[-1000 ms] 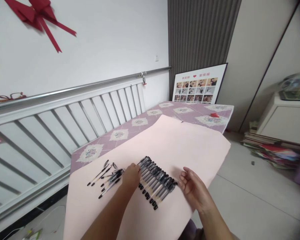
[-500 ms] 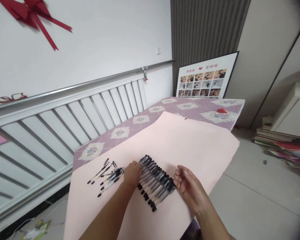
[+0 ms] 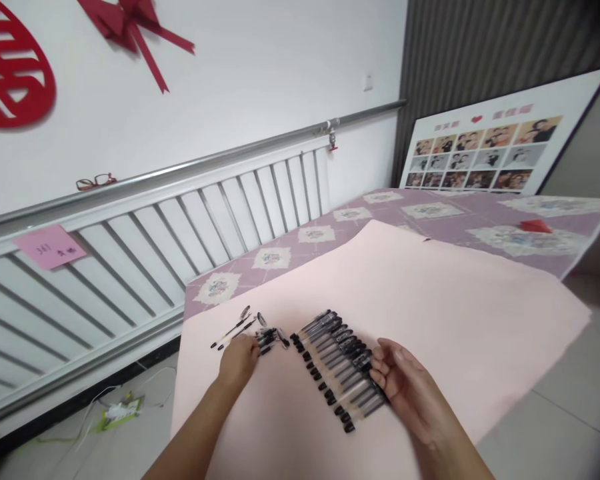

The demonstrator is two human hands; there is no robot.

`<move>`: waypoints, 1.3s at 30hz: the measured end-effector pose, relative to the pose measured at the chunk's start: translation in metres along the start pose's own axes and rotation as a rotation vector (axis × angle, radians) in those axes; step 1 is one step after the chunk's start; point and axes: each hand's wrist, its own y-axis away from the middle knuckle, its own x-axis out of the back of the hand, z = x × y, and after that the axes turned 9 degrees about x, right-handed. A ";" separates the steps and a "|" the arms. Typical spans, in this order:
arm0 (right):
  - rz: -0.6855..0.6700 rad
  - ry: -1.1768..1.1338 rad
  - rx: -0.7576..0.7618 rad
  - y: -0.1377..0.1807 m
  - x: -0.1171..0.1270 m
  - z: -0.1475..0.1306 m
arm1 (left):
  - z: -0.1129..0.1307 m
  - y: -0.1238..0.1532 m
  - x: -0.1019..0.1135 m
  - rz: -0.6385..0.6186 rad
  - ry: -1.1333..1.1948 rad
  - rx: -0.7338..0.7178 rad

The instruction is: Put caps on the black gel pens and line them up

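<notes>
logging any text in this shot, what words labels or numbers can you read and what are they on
Pink sticky note on the white slatted headboard: handwriting, possibly "361", too blurred to be sure.
Leaning white photo collage board: red heading with a heart, too blurred to read.
Red paper cutout on the wall: partly cropped, unreadable.
Black-capped clear pens on the pink sheet: no legible print.
</notes>
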 end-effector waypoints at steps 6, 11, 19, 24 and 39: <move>-0.019 0.057 -0.027 -0.001 -0.015 0.012 | -0.001 0.012 -0.008 -0.049 -0.019 0.030; -0.025 0.125 -0.037 0.008 -0.034 0.016 | 0.000 0.012 -0.009 -0.055 0.049 0.058; -0.029 0.159 -0.039 0.012 -0.039 0.024 | 0.011 0.016 -0.008 -0.005 0.310 0.109; -0.054 0.159 -0.046 0.009 -0.032 0.029 | 0.038 -0.004 -0.016 -0.041 0.365 0.065; -0.078 0.168 -0.045 -0.006 -0.034 0.025 | 0.049 -0.017 -0.018 -0.202 0.455 0.080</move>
